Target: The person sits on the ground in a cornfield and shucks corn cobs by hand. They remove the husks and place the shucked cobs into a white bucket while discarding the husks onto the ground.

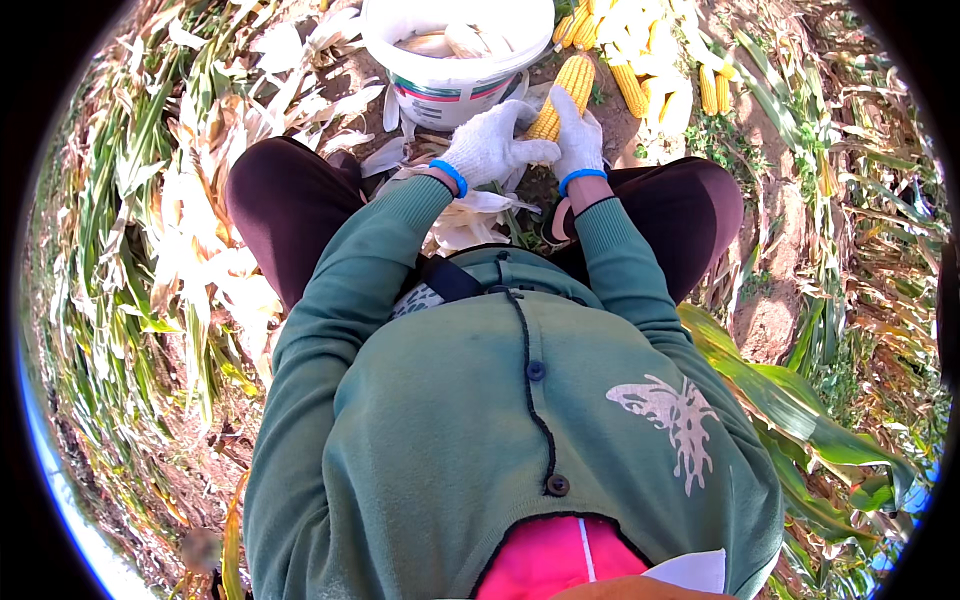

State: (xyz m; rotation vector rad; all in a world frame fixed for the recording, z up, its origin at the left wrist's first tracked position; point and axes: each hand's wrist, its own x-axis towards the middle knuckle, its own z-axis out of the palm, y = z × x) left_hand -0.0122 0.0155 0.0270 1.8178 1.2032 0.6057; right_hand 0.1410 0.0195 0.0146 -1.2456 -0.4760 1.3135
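A husked ear of yellow corn (573, 81) slants upward, its lower end between my gloved hands. My right hand (577, 139), in a white knit glove with a blue cuff, holds it from the right, fingers along its side. My left hand (487, 142), gloved alike, is at the ear's lower left; its thumb and fingers are spread around the base, and whether they grip it is unclear. Just beyond stands a white plastic bucket (450, 79) with unhusked or partly husked ears (466, 41) inside. Loose pale husks (476, 217) lie beneath my hands.
Several husked ears (628, 88) lie on the soil right of the bucket, with two more (714, 90) farther right. Dry husks and stalks (195, 232) are heaped at the left. Green corn leaves (780, 405) reach in at the lower right. My bent knees flank the work.
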